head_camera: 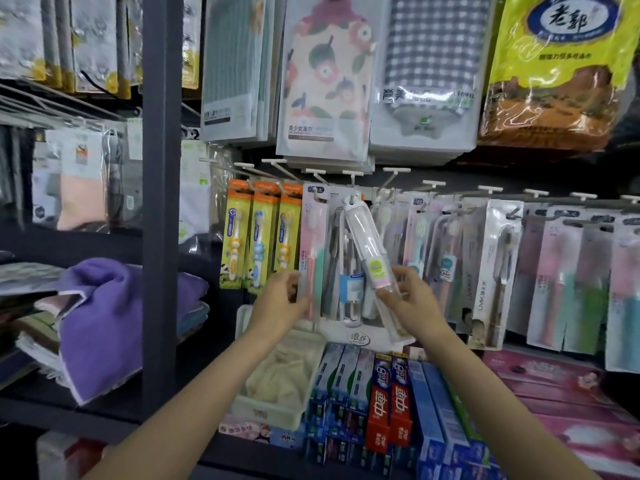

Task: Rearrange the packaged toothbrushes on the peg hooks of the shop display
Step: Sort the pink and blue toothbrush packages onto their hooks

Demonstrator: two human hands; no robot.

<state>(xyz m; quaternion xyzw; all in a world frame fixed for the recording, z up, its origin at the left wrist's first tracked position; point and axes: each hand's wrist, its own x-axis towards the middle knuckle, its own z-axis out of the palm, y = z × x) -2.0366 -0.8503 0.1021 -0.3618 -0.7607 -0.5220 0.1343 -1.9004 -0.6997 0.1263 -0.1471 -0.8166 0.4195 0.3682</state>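
Packaged toothbrushes hang in a row on white peg hooks (353, 173). My right hand (410, 297) grips the lower end of a clear toothbrush case (367, 249) with a green round label; the case is tilted, its top hole at a hook tip near the middle. My left hand (282, 299) pinches the bottom of a pink and green toothbrush pack (313, 251) that hangs just left of the case. Three orange children's toothbrush packs (259, 237) hang further left. More packs (491, 268) hang to the right.
Packaged towels (325, 77) hang above the hooks. Toothpaste boxes (388, 407) and a white plastic bin (277, 375) stand on the shelf below. A dark upright post (162, 202) stands left, with folded purple towels (100, 317) beside it. Pink boxes (561, 393) lie lower right.
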